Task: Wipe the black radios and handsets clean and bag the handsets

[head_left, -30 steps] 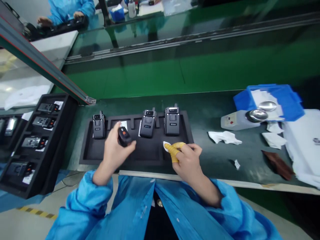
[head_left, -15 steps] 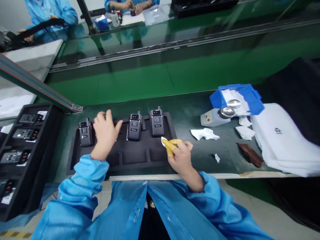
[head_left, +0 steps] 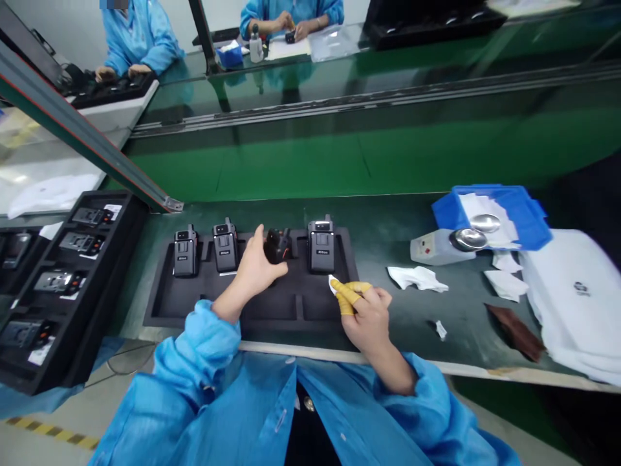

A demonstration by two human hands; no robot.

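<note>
My left hand has its fingers and thumb around a small black handheld radio, which is turned so that its side and an orange detail show. Part of that radio is hidden by the hand. In my right hand, yellow finger covers wrap some fingers, and a small white wipe is pinched at their tips. The black foam tray lies under both hands. Upright in it are a far-left radio, a second radio and a right-hand radio, each with a stubby antenna.
On the right are a clear bottle with a metal cap, a blue bin of white wipes, used wipes, a brown cloth and a white stack. A tray of devices stands left. Two co-workers sit beyond the rail.
My left hand has moved right from the second radio to the third and taken hold of it, turning it. My right hand keeps its pinch on the wipe. The view has shifted left.
</note>
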